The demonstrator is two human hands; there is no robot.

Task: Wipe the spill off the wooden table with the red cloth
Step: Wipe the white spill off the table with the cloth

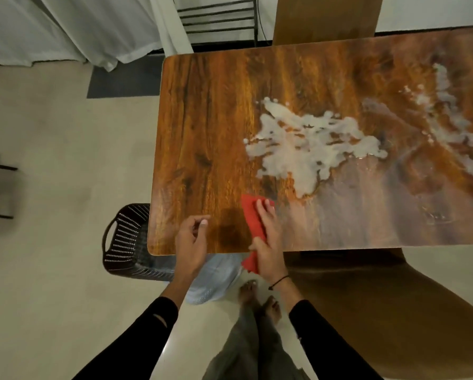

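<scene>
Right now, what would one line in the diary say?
right hand pressing red cloth on wooden table | left hand empty, at table edge | white spill unwiped

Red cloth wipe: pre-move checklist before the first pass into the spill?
1. Cloth under control: ok. The right hand presses the red cloth flat on the wooden table.
2. Cloth fully on the table: not ok. Its near end hangs over the table's near edge.
3. Cloth touching the spill: not ok. The white spill lies farther in, a strip of wood between.
4. Path to the spill clear: ok. Nothing stands between them.
5. Left hand out of the way: ok. It hovers loosely curled at the near edge, holding nothing.
6. Whole spill in view: cannot tell. A second white patch runs off the frame's right side.
</scene>
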